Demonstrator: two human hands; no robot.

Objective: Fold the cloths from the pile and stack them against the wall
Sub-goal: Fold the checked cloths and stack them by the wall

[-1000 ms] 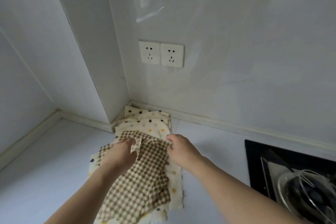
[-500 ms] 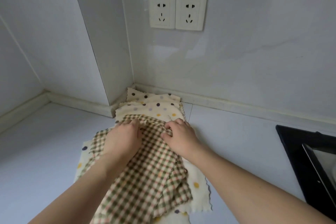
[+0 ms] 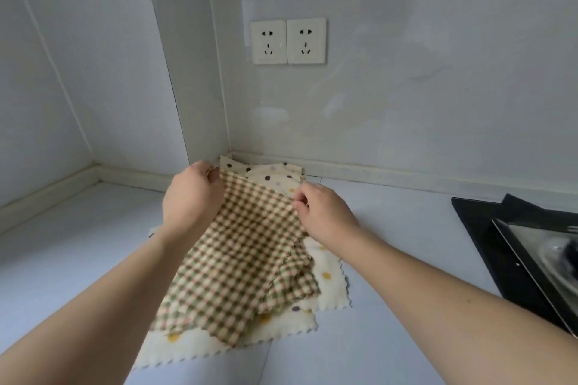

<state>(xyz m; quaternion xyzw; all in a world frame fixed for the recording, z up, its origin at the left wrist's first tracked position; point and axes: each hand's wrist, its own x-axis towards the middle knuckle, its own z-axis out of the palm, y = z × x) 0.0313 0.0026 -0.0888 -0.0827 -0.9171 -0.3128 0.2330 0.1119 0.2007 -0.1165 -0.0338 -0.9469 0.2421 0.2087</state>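
A green-and-cream checked cloth (image 3: 240, 262) is lifted at its far edge above the counter. My left hand (image 3: 192, 197) pinches its far left corner and my right hand (image 3: 322, 212) pinches its far right corner. Its near part droops onto a pile of cream polka-dot cloths (image 3: 328, 284) lying on the counter. Behind the hands, a stack of folded polka-dot cloths (image 3: 272, 173) lies in the corner against the wall.
Two wall sockets (image 3: 287, 41) sit above the corner. A black hob (image 3: 500, 247) with a glass lid takes up the right side of the pale counter (image 3: 62, 259). A wall column juts out at the left of the stack.
Both hands have lifted the checked cloth's far edge off the pile and spread apart, stretching it between them. The camera has tilted.
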